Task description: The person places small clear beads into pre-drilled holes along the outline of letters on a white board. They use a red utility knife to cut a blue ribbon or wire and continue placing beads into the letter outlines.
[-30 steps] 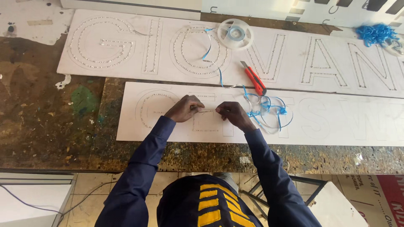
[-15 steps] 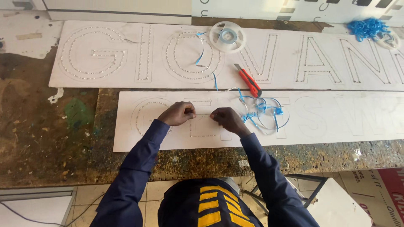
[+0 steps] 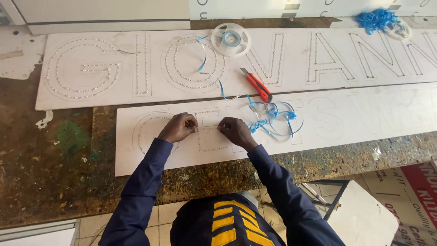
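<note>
A long white sign board [image 3: 364, 118] with outlined letters lies near the front of the workbench. My left hand [image 3: 178, 128] and my right hand [image 3: 235, 131] rest on it side by side, fingertips pinched on a thin strip of small lights [image 3: 207, 129] stretched between them along a letter. Just right of my right hand lies a tangle of blue and clear strip [image 3: 273, 116]. Dark blue sleeves cover both arms.
A second, larger lettered board [image 3: 296, 54] lies behind, with a clear reel [image 3: 231, 39] and a red utility knife [image 3: 256, 85] on it. A blue bundle [image 3: 375, 19] sits far right. The stained bench [image 3: 54, 155] extends left; a white stool [image 3: 359, 214] stands below right.
The view has shifted, so the boards sit lower and further right in the frame. Both hands stay pinched on the strip at about the same spot on the near board.
</note>
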